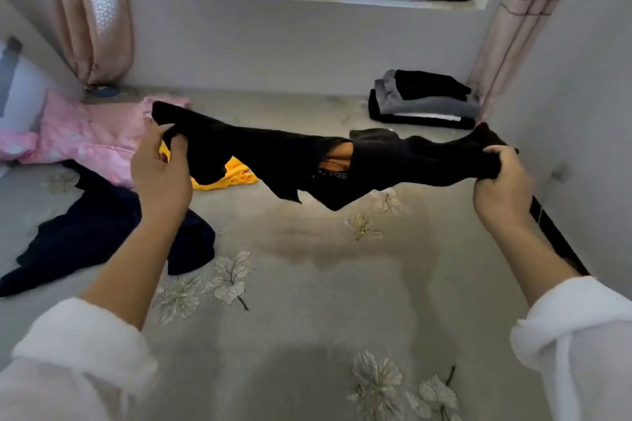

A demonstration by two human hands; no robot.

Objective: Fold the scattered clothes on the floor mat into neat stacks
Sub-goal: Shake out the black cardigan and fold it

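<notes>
A black garment hangs stretched in the air between my two hands, above the grey flowered floor mat. My left hand grips its left end. My right hand grips its right end. A neck opening with a label shows near the garment's middle. A folded stack of black and grey clothes sits at the back right. Loose on the mat at the left lie a pink garment, a yellow garment and a dark navy garment.
A wall with a window runs along the back, with curtains in both corners. The right wall stands close to my right hand. A pale object leans at the far left edge.
</notes>
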